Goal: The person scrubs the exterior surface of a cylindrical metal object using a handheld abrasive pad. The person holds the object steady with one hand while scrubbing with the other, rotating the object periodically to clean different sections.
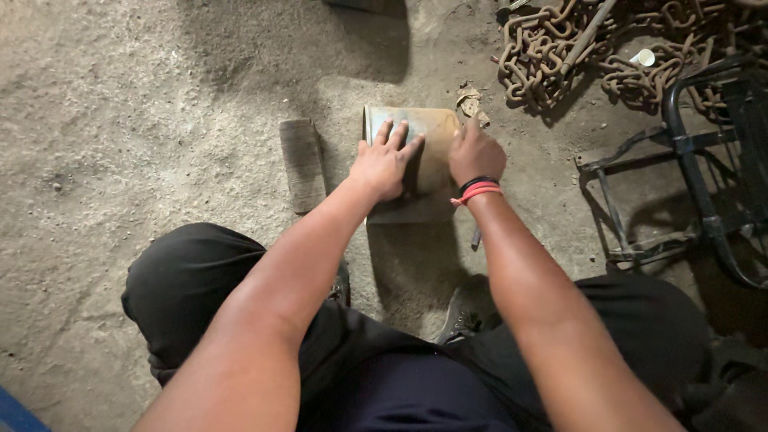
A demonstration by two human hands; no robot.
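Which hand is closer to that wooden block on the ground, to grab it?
Probably the left hand. It lies flat on the metal sheet, right beside the wooden block. The right hand sits on the sheet's far side.

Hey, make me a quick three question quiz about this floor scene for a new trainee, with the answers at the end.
1. True or false: the left hand lies flat with its fingers spread on the metal sheet.
2. Which thing lies on the ground just to the left of the sheet?
A. a pile of chain
B. a flat wooden block
C. a black metal frame
3. Fill the gap: the right hand wears red and black bands on its ____.

Key:
1. True.
2. B, the wooden block; the rusty chain is heaped at the top right, and the black metal frame stands at the right edge.
3. Wrist.
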